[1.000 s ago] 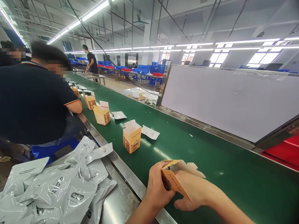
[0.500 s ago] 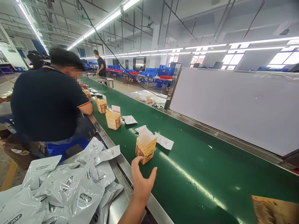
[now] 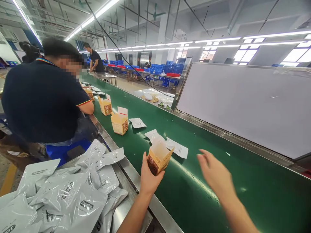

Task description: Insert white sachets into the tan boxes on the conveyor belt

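Left hand (image 3: 150, 178) is closed around the lower end of a card carton (image 3: 158, 158), flaps open, just above the edge of the green belt (image 3: 243, 200). Right hand (image 3: 215, 172) is open, empty, blurred. Thin card: light, even pressure avoids crushing. Glossy white pouches (image 3: 68, 194) lie heaped on the steel bench (image 3: 128, 191).

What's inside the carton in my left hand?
The open cardboard carton in your left hand shows only pale inner walls at its mouth; its bottom, and anything lying low inside, are hidden by its sides.
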### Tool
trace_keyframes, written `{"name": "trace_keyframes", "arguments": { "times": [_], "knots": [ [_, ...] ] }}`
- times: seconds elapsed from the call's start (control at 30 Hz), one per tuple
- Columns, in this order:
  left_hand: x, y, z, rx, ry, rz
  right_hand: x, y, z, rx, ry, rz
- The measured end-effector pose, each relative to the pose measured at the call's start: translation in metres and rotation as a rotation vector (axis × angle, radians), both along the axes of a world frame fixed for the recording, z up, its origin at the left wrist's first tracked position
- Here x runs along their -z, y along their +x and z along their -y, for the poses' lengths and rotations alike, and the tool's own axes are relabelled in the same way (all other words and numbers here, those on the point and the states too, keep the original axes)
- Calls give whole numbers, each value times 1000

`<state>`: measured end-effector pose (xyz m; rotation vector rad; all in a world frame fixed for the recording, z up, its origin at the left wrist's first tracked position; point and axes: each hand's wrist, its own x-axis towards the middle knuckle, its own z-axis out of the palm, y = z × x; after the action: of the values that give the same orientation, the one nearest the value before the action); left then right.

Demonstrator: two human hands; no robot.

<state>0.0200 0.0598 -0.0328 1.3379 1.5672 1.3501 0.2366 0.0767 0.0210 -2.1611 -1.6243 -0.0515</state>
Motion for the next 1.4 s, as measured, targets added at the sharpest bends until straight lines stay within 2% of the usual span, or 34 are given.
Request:
{"name": "trace_keyframes", "arguments": {
  "times": [0.1,0.17,0.27,0.33,0.4,0.5,0.57,0.63,0.73,0.83,0.93,1.03,1.13,1.2,1.27,1.33,1.4],
  "knots": [
    [10,0,-1,38,111,-59,13,-36,-36,9,-11,-44],
    [13,-2,-1,2,198,-111,23,-53,-57,-20,34,-64],
    [14,-5,-3,-72,281,-143,32,-53,-69,-83,140,-116],
    [15,-6,-4,-89,296,-156,28,-40,-63,-61,210,-156],
    [16,-5,-5,-100,300,-185,12,-25,-44,29,290,-190],
    [18,-4,-5,-131,323,-263,-31,-17,-1,111,565,-130],
    [19,-3,-4,-164,332,-330,-59,-27,31,61,761,33],
    [18,-2,-3,-194,358,-415,-77,-45,55,-82,823,234],
    [15,0,1,-215,446,-544,-78,-71,68,-329,714,372],
    [12,2,6,-201,529,-618,-64,-85,63,-480,532,316],
    [12,4,9,-171,579,-629,-58,-87,57,-583,169,84],
    [14,7,10,-135,648,-615,-63,-88,52,-564,-271,-217],
    [14,10,13,-26,702,-548,-70,-97,40,-583,-510,-261],
    [11,10,15,70,686,-483,-72,-101,33,-571,-575,-217],
    [9,7,19,170,665,-442,-69,-94,31,-523,-558,-178],
    [8,4,21,282,642,-432,-62,-69,38,-514,-420,-88],
    [9,2,22,343,609,-436,-49,-27,54,-518,-233,18]
  ]
}}
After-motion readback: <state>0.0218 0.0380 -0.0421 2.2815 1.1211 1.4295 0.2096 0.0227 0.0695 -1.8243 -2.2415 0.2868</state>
